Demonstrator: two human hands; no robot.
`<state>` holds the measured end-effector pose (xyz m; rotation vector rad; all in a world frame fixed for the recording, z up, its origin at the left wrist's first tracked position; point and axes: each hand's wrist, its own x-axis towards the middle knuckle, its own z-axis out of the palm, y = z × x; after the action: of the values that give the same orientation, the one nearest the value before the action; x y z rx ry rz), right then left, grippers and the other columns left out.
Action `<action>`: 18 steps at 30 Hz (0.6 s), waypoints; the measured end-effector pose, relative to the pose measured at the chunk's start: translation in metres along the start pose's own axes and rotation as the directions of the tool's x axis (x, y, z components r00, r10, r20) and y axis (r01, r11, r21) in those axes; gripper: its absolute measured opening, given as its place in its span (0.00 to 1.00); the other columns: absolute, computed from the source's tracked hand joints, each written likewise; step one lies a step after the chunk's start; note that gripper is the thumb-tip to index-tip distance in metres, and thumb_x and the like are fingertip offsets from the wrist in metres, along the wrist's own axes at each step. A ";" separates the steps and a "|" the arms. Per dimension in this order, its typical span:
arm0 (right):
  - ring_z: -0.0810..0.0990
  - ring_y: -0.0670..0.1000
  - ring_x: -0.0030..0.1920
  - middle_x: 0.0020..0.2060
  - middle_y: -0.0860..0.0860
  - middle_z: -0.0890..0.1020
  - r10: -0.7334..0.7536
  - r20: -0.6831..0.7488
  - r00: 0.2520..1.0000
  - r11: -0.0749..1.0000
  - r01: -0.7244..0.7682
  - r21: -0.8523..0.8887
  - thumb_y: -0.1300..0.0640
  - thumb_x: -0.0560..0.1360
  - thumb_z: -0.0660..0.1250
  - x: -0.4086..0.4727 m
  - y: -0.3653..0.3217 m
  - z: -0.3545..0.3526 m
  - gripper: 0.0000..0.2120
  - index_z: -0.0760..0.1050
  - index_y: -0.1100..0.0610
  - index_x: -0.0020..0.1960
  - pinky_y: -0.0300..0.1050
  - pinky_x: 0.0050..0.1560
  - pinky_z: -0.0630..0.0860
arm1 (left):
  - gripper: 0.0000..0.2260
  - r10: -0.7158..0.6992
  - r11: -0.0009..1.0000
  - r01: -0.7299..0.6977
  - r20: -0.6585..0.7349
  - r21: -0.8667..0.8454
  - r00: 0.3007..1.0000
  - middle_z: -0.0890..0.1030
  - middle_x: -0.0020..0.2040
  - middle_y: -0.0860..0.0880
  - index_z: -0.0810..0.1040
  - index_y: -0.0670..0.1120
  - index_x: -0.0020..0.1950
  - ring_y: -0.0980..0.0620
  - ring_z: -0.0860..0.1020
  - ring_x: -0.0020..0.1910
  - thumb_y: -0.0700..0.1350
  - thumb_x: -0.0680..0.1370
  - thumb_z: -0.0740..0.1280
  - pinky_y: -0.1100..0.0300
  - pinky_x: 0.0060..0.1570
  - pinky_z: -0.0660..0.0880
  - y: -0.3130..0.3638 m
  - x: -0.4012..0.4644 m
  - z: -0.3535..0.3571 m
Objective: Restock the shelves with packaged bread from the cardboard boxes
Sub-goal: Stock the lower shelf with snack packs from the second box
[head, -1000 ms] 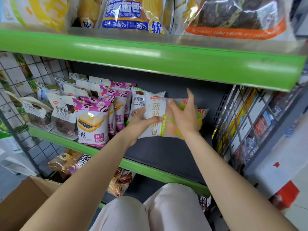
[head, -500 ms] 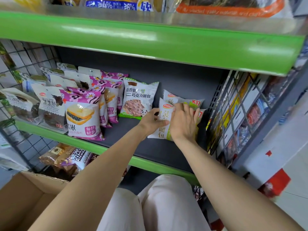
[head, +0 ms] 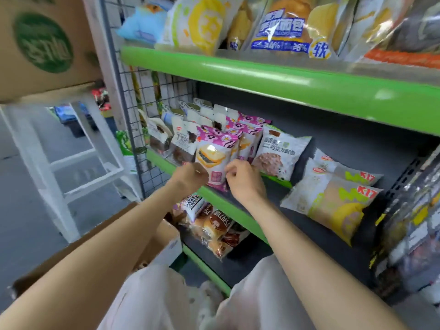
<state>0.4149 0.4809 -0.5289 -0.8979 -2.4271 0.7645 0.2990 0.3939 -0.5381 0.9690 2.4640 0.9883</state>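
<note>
Left hand (head: 190,176) and right hand (head: 241,178) both raised before middle shelf (head: 238,210), fingers curled, either side of pink sandwich packet (head: 214,160) at shelf front; actual grip on packet unclear. Two yellow-green bread packets (head: 333,201) lying overlapped at shelf's right. Cardboard box (head: 152,236) low left, beside knees.

Left of us: a white-painted frame of bars (head: 71,160) standing on the grey concrete floor (head: 21,210).
Behind it: we make out dark bins (head: 71,122), blurred.
Far right: a black wire rack of small dark packets (head: 414,225), too blurred to read.
Below us: pale trousers (head: 152,298).
</note>
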 end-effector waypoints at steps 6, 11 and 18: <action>0.81 0.56 0.50 0.51 0.54 0.83 -0.171 0.346 0.922 0.985 0.151 0.086 0.60 0.78 0.59 -0.008 -0.074 0.109 0.10 0.80 0.55 0.51 0.52 0.52 0.79 | 0.10 -0.335 0.930 0.363 -0.270 0.061 0.903 0.81 0.55 0.44 0.81 0.46 0.55 0.42 0.78 0.56 0.42 0.77 0.63 0.56 0.54 0.74 -0.119 -0.050 -0.070; 0.79 0.56 0.54 0.54 0.53 0.82 -0.215 0.617 0.757 0.975 0.203 0.091 0.59 0.77 0.60 -0.032 -0.106 0.230 0.10 0.80 0.54 0.51 0.47 0.54 0.77 | 0.12 -0.555 0.797 0.602 -0.337 0.048 0.761 0.80 0.57 0.39 0.79 0.41 0.56 0.39 0.77 0.56 0.42 0.77 0.60 0.52 0.55 0.74 -0.239 -0.094 -0.084; 0.75 0.59 0.60 0.61 0.56 0.76 -0.072 0.842 0.535 0.944 0.309 -0.116 0.55 0.78 0.60 -0.048 -0.084 0.400 0.15 0.72 0.58 0.62 0.48 0.56 0.73 | 0.11 -0.753 0.641 0.758 -0.089 0.122 0.652 0.79 0.54 0.38 0.76 0.36 0.54 0.40 0.77 0.53 0.41 0.77 0.61 0.58 0.43 0.69 -0.386 -0.104 -0.044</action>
<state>0.1844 0.2569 -0.7864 -0.3085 -3.4679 0.9538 0.1689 0.0952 -0.7733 -0.1254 2.5860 0.5138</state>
